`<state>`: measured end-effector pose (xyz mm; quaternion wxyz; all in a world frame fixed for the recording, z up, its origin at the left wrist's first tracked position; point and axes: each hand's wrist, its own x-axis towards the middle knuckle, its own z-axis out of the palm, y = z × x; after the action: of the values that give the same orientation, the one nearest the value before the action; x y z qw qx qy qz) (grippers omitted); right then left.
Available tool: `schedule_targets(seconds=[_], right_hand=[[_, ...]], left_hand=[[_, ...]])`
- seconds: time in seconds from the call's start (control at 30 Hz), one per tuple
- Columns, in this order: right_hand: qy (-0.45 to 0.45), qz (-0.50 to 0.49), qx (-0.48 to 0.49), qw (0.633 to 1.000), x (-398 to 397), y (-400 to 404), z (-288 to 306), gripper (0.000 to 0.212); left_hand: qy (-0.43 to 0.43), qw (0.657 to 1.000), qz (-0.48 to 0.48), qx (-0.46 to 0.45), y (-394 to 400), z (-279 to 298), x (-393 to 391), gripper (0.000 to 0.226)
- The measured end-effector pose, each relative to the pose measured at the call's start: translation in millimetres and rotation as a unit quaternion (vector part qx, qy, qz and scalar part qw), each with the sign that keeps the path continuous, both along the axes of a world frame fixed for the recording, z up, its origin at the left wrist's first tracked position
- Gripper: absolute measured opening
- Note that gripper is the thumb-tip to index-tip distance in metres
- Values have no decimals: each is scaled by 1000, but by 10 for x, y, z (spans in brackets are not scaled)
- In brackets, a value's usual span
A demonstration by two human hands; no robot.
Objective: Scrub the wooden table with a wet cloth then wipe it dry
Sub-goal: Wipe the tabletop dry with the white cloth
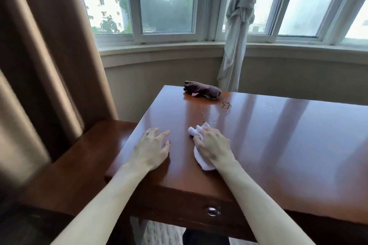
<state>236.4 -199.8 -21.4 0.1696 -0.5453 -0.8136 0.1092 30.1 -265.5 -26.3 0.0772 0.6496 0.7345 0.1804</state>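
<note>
Daylight is pouring through a curved bay window at twelve o'clock, and below it the glossy reddish-brown tabletop is throwing back long pale reflections of the frames. Right hand is sitting palm-down on the white cloth, fingers curling over the bunched front of it and gripping it against the wood; soft, nubby terry is poking out past the fingertips toward eleven o'clock and bulging from under the wrist at six. Left hand is lying just beside it at nine o'clock, not touching the cloth, fingers spread and relaxed, flat on the polished surface near the table's left edge.

Up at twelve o'clock from the white cloth, well apart from both hands, a dark brown cloth is resting in a loose roll near the far edge, with a small pink tag showing at its near side; any writing on it is too small to read. Water droplets are glinting between the two cloths, scattered in a small trail just right of the roll.

A round metal drawer knob is shining on the front panel at six o'clock. Heavy tan curtains are hanging at nine o'clock, and a knotted grey sheer curtain is dangling at one o'clock.
</note>
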Motion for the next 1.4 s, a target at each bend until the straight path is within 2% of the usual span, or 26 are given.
schedule_targets(seconds=[0.07, 0.27, 0.4, 0.57, 0.7, 0.83, 0.97, 1.2, 1.27, 1.4], right_hand=[[-30, -3, 12, 999, -72, 138, -48, 41], [-28, 20, -14, 999, -155, 760, -18, 45], [-40, 23, -6, 999, -351, 1363, -41, 46], [-53, 23, 4, 998, -617, 2225, -54, 61], [-66, 28, 25, 997, -767, 2619, -86, 50], [-77, 35, 24, 996, -772, 2618, -102, 48], [-85, 66, 14, 994, -688, 2255, -58, 48], [-74, 209, 40, 974, -311, 1074, -65, 62], [-56, 234, 29, 970, -159, 887, -55, 57], [-64, 134, -6, 989, 83, 1247, 52, 49]], left_hand=[[22, 1000, 11, -4, 172, -7, -17, 49], [54, 997, 42, -36, 791, -46, -210, 51], [44, 997, 60, -34, 1142, -129, -318, 53], [53, 996, 70, -28, 1318, -256, -373, 56], [76, 994, 73, -26, 1319, -268, -380, 58], [70, 994, 73, -35, 1315, -238, -374, 63], [69, 995, 69, -38, 1326, -238, -377, 61], [63, 995, 63, -37, 1293, -209, -354, 60], [58, 996, 64, -37, 1277, -205, -352, 60], [52, 996, 61, -34, 1263, -202, -355, 59]])
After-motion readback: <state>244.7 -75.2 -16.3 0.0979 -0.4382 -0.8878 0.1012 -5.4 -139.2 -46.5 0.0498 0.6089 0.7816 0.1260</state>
